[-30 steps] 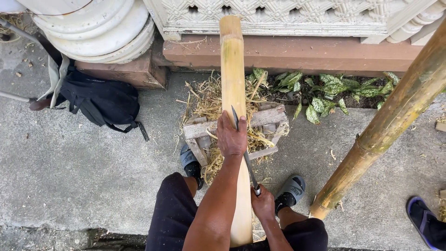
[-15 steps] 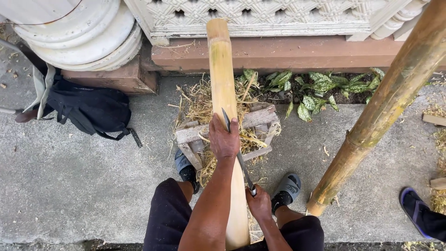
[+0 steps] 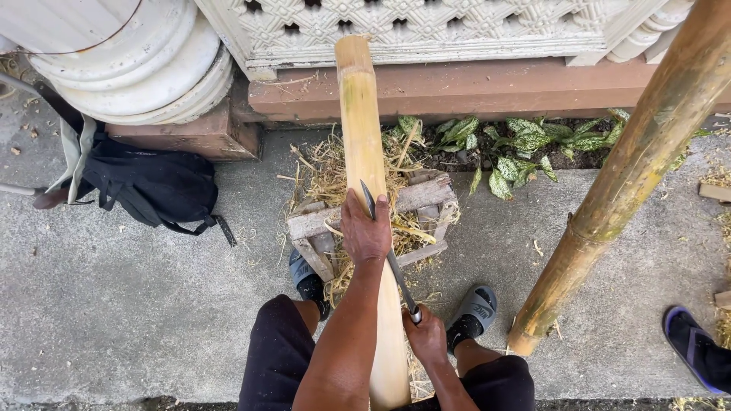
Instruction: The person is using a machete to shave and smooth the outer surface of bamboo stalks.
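Note:
A thick pale bamboo pole runs from between my legs out over a small wooden crate to the wall. A long knife lies slantwise across the pole. My left hand presses on the far end of the blade and on the pole. My right hand grips the knife's handle on the pole's right side, near my knee. Dry bamboo shavings are piled in and around the crate.
A second, greener bamboo pole leans across the right side. A black backpack lies left by a white pillar base. Leafy plants grow along the brown ledge. Another person's sandalled foot shows at right. My sandals flank the crate.
Both hands stay on the knife at about the same spot on the pole. The view has shifted, so the pole sits slightly further left.

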